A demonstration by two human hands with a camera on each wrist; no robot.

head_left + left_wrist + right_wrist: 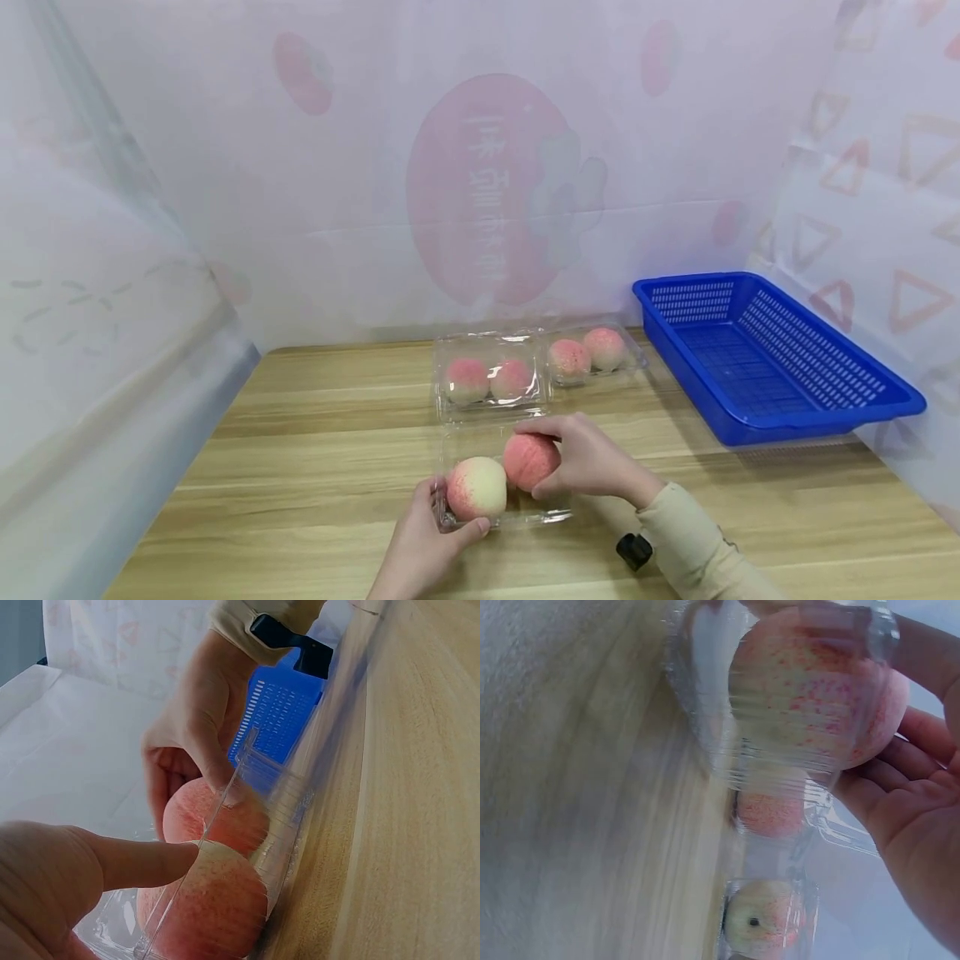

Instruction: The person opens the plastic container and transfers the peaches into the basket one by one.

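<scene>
A clear plastic box (555, 515) on the wooden table holds two peaches side by side. My left hand (429, 533) grips its left end, with the thumb lying over the near rim beside the cream-and-pink peach (477, 488). My right hand (592, 457) grips the pinker peach (531, 461) from the right, fingers on its far side and thumb on its near side. In the left wrist view, this peach (210, 814) sits behind the clear rim, next to the nearer peach (217, 907). The right wrist view shows the gripped peach (802, 690) through the ribbed plastic wall.
Behind stand two more clear boxes, each with two peaches: one box (442, 408) straight behind, another (636, 354) to its right. A blue perforated basket (720, 421) stands at the back right. Printed white sheets (352, 275) enclose the table (300, 467) at the back and sides.
</scene>
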